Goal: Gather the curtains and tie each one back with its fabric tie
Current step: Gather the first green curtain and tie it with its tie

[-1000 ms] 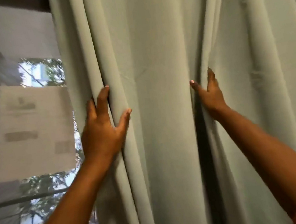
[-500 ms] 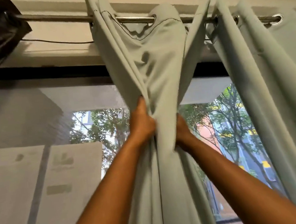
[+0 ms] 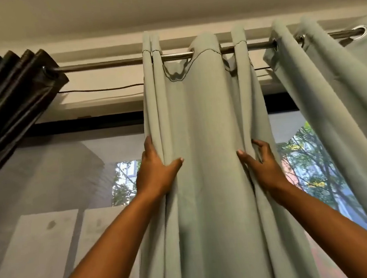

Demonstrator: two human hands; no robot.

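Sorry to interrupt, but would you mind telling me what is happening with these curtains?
A person is gathering the pale green curtain that hangs from the metal rod. The left hand grips the folds at its left edge, thumb across the front. The right hand holds the folds at its right edge, fingers curled into the fabric. A second green curtain hangs apart on the right, and a dark brown curtain is bunched at the left. No fabric tie is in view, so nothing is tied back yet.

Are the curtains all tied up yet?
Not yet. The left hand and right hand grip the sides of the green curtain and bunch it under the rod. No fabric tie shows, so tying is still left. The green curtain on the right hangs loose too.
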